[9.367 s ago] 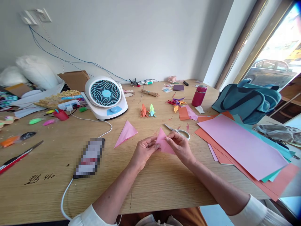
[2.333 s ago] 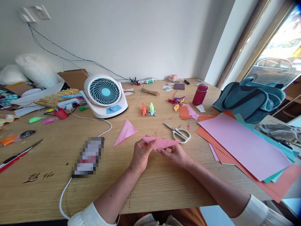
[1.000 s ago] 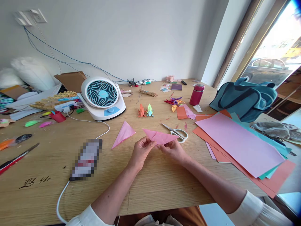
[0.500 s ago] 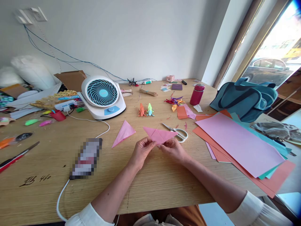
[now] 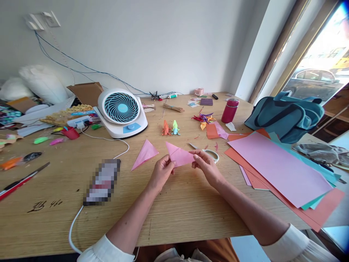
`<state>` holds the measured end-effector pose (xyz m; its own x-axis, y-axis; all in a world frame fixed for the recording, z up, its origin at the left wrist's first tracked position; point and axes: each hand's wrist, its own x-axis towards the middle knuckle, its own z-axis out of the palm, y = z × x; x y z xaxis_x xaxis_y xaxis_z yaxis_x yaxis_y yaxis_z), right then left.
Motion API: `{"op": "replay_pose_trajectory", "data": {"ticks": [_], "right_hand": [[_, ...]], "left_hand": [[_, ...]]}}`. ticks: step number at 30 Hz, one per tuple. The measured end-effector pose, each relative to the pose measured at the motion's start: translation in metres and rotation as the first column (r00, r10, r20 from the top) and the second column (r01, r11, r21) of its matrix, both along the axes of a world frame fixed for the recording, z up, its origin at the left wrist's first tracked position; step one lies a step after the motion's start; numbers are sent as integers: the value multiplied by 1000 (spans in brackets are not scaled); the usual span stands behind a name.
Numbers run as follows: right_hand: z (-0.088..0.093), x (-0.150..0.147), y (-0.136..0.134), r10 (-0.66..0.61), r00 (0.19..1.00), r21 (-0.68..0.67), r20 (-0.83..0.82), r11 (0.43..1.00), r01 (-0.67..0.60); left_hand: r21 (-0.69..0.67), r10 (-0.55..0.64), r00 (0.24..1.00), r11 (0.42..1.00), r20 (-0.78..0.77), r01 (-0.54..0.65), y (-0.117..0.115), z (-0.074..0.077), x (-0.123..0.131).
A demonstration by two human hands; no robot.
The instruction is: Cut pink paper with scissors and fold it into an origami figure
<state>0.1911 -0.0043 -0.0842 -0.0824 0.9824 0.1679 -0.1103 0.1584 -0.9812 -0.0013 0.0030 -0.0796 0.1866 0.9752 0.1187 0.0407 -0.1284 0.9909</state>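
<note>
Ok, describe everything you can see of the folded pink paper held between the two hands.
The folded pink paper looks thin, roughly triangular, with one corner pointing up-left and a slanting fold line. The bare left hand pinches its lower left edge; the bare right hand grips its right end, partly covering it. It is held over the brown wooden table.

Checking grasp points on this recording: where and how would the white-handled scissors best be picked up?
Grip the scissors by the white handle, probably with the right hand coming from the right: the handle lies on that side, while the blade points away to the left. That hand, now holding folded pink paper, hides part of them.
</note>
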Motion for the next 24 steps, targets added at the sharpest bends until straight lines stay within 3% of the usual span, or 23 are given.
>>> {"op": "replay_pose_trajectory", "data": {"ticks": [5,12,19,24], "right_hand": [[-5,2,4,56,998,-44,-2,998,-56],[-16,-10,4,183,983,-105,-13,977,-184],[-12,-12,-1,187,982,-140,-15,972,-187],[-10,-8,0,121,993,-138,11,983,-119]], "left_hand": [[61,-21,998,998,-52,24,4,0,-5],[61,91,992,993,82,-96,5,-4,-3],[58,-152,986,987,66,148,-2,-8,7],[129,-109,991,985,-73,118,0,-7,3]]}}
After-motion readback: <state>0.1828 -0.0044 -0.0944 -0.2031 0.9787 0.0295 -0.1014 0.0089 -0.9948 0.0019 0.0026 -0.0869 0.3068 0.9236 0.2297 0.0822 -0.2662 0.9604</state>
